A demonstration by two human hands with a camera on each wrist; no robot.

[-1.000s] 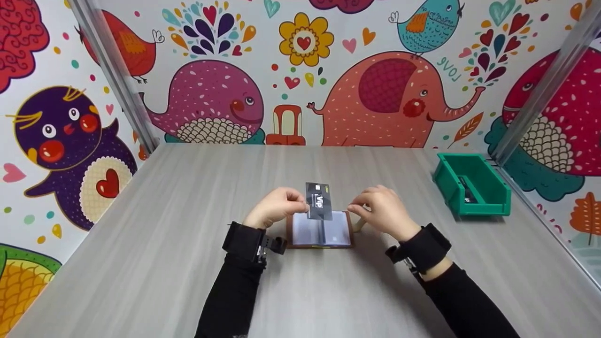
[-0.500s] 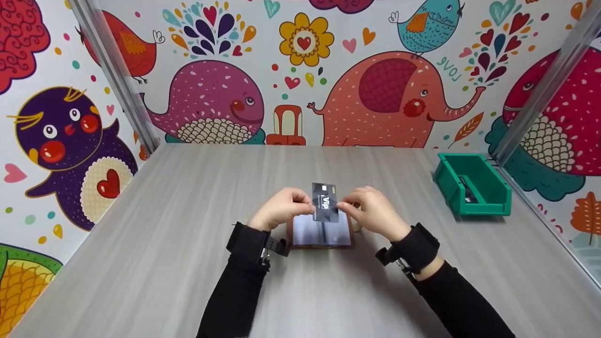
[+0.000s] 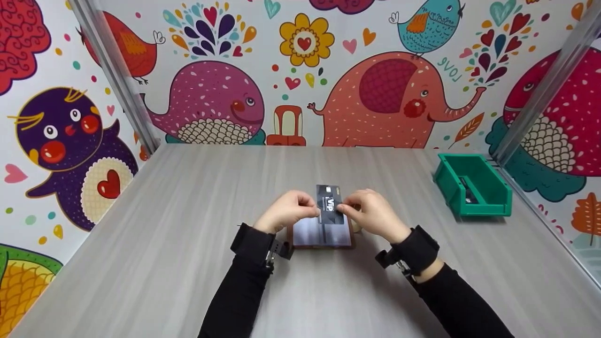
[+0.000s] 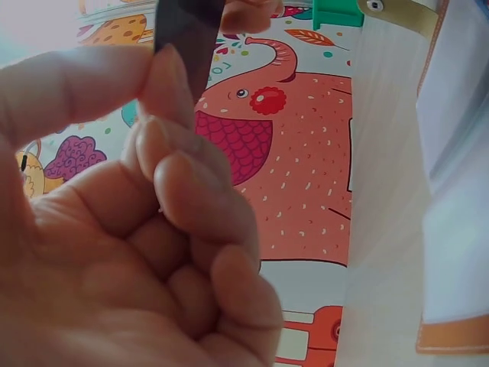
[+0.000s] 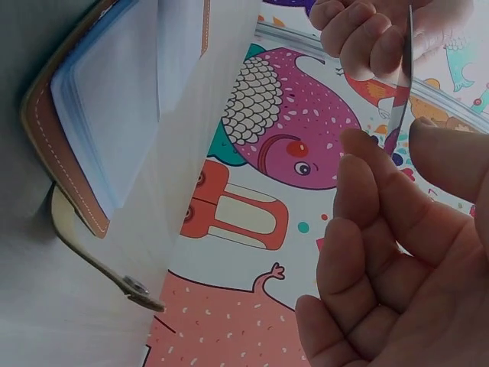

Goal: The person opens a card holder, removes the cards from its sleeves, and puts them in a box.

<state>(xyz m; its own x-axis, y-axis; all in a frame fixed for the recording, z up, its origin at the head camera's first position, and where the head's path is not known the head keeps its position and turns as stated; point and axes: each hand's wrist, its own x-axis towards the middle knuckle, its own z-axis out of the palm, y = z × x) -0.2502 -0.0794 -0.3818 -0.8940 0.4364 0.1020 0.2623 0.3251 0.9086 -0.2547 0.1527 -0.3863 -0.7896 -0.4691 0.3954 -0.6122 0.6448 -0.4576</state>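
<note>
A dark grey card printed "Vip" [image 3: 329, 203] stands upright above an open card holder [image 3: 321, 234]. My left hand [image 3: 291, 209] pinches its left edge between thumb and index finger, as the left wrist view shows. At its right edge, my right hand [image 3: 373, 213] has thumb and index fingertip on either side of the card, the other fingers curled. The holder lies flat on the table, with clear plastic sleeves [image 5: 114, 99] inside a brown stitched cover [image 5: 65, 168]. A strap with a metal snap [image 5: 99, 267] sticks out from the cover's side. The card hides the holder's upper middle.
A green bin [image 3: 472, 185] sits at the table's back right, with dark card-like items [image 3: 468, 191] inside. The pale wood-grain table [image 3: 197, 188] meets printed walls at the back and sides. Metal posts [image 3: 115, 75] stand at the back corners.
My right hand has come in from the right to the card's right edge. The card and my left hand have shifted slightly to the right. The holder has stayed put.
</note>
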